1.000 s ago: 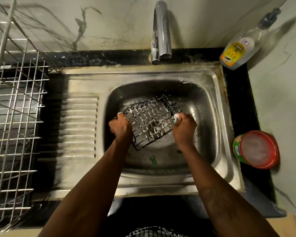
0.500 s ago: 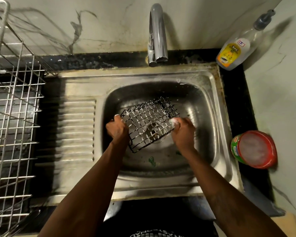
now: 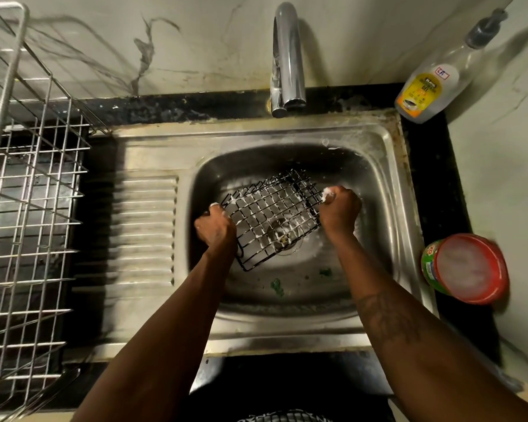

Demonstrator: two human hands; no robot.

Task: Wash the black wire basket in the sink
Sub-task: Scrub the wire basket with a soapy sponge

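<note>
Our left hand [image 3: 215,229] is still gripping the left edge of the black wire basket [image 3: 272,220], keeping it tilted over the sink [image 3: 393,184] drain. Our right hand [image 3: 339,211], fingers curled, is pinching its sudsy right edge, slightly nearer the far corner than before.

Single head cam, wide-angle, steep downward, close over sink [image 3: 387,190].

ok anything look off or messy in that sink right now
Two small green scraps lie on the floor of the stainless steel sink basin, nearer the person than the soapy black wire basket the left hand and right hand grip. Probably leftover debris; nothing seems damaged.
</note>
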